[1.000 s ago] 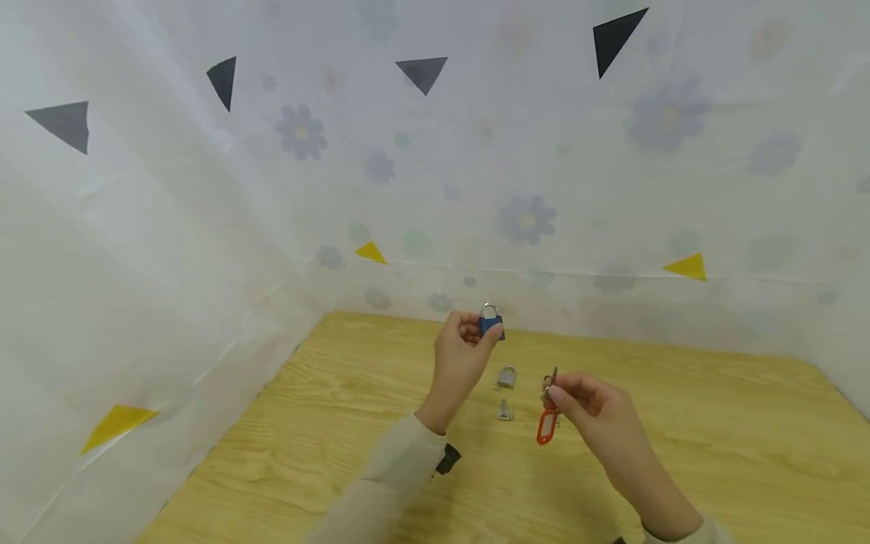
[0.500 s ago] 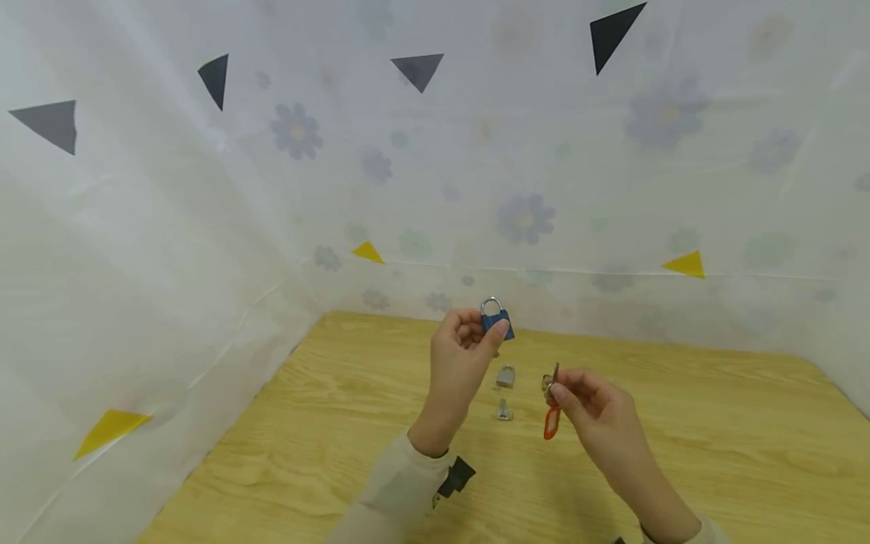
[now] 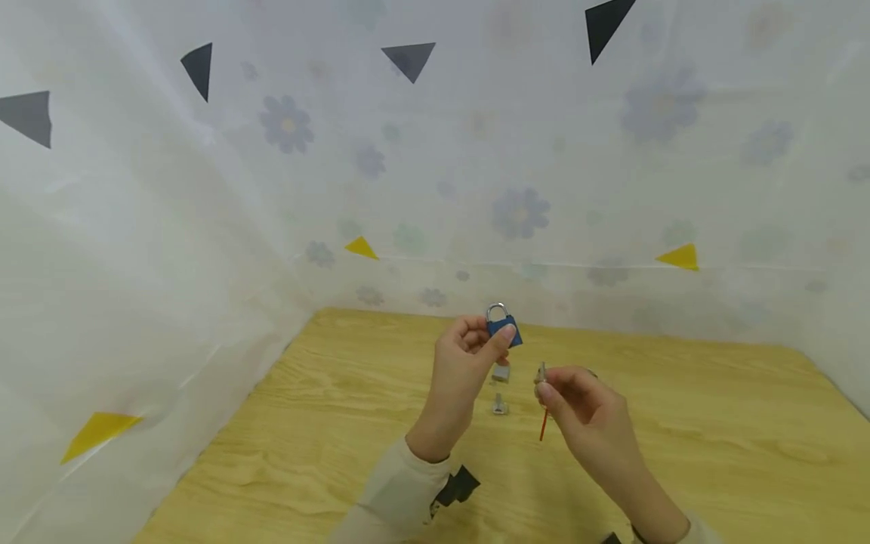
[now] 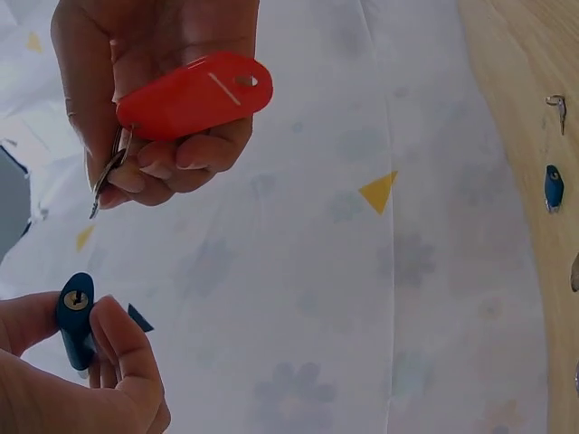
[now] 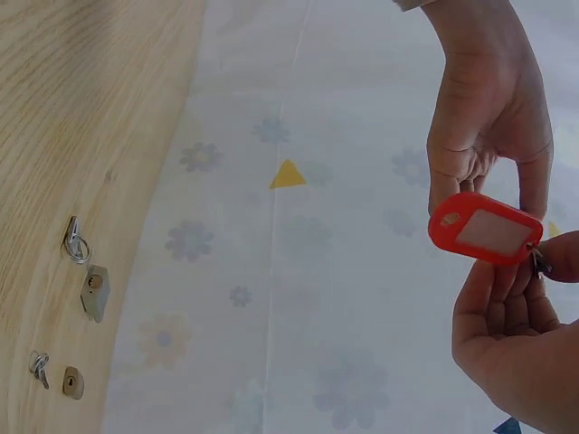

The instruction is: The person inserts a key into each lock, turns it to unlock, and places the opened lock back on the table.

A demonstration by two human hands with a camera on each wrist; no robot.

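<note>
Padlock (image 3: 504, 328) and key (image 3: 541, 373) in fingers

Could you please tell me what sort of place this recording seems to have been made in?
Probably a staged recording booth rather than a home: a light wooden tabletop is enclosed by a white flower-print sheet carrying black and yellow triangle markers. The hands work only with a small blue padlock and a red-tagged key.
</note>
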